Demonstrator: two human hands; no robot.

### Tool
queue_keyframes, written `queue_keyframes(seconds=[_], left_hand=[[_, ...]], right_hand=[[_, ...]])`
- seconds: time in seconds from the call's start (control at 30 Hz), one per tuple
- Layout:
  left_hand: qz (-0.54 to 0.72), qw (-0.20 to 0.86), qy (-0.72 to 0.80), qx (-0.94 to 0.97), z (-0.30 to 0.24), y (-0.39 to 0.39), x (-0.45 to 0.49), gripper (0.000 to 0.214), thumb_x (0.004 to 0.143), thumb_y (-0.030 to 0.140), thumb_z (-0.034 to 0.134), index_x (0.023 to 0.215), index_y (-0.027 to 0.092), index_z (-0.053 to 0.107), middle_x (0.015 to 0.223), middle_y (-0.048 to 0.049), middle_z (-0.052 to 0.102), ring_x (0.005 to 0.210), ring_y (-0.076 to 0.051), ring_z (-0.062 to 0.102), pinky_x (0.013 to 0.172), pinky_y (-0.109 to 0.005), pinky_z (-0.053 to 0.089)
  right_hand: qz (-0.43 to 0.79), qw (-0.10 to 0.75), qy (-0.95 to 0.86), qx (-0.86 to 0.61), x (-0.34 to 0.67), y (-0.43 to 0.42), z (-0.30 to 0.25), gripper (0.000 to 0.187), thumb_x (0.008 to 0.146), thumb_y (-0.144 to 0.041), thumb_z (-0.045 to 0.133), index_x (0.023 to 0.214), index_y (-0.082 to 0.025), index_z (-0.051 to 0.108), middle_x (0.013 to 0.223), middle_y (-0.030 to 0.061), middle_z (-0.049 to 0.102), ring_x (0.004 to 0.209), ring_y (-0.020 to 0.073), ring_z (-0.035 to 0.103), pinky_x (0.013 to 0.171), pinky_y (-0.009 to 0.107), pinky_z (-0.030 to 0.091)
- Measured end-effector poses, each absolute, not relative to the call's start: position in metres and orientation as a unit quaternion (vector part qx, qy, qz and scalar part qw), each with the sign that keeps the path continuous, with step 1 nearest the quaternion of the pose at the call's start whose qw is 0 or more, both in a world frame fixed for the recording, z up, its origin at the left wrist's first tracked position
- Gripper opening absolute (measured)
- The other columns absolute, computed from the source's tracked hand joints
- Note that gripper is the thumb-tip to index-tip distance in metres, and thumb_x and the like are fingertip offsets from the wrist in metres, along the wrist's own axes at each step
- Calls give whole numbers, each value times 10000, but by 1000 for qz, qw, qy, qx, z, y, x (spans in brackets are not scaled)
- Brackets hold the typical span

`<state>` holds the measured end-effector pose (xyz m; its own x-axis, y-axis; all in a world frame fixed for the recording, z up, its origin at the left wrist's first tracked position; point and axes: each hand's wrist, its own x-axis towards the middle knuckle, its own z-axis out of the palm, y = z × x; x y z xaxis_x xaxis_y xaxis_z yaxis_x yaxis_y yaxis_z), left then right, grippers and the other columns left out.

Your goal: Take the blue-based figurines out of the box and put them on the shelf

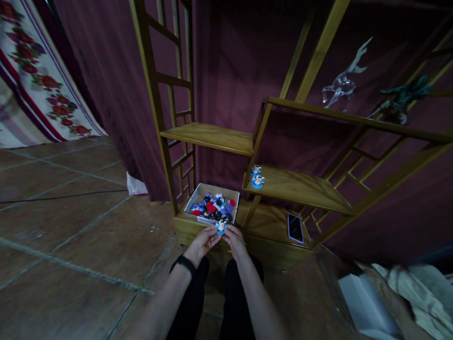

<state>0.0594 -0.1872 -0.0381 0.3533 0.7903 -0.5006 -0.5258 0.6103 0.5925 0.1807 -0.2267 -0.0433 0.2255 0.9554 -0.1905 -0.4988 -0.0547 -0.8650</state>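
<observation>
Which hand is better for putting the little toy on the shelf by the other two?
Probably the right hand: it is nearer the shelf and its two blue-based figures. Both hands pinch the held figure, but the left hand would have to reach farther across.

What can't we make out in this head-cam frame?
All head view:
Held figurine: lower sides partly hidden by the left hand and right hand; fine detail too small.
Figurine pile in the box: overlapping, exact count unclear.
Phone: screen dark, nothing readable.
Green statuette: blurred, in shadow.
Pale cloth: cut off by the right edge.
</observation>
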Motion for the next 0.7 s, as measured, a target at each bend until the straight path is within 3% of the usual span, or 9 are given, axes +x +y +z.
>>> queue_keyframes(seconds=[0.27, 0.7], left_hand=[[436, 784, 414, 154, -44, -181, 57, 86, 739, 65, 594, 791, 131, 574, 662, -41, 655, 552, -111, 636, 580, -209, 532], [429, 790, 410, 151, -42, -183, 56, 171, 723, 38, 602, 861, 137, 584, 694, -40, 663, 559, -120, 639, 583, -239, 538]], right_hand=[[583, 653, -244, -418, 173, -222, -47, 334, 582, -317, 712, 883, -181, 664, 939, 53, 671, 901, 178, 616, 851, 336, 464], [541, 656, -259, -458, 169, -211, -63, 303, 594, -374, 691, 819, -173, 661, 837, 39, 674, 780, 166, 625, 743, 313, 499]])
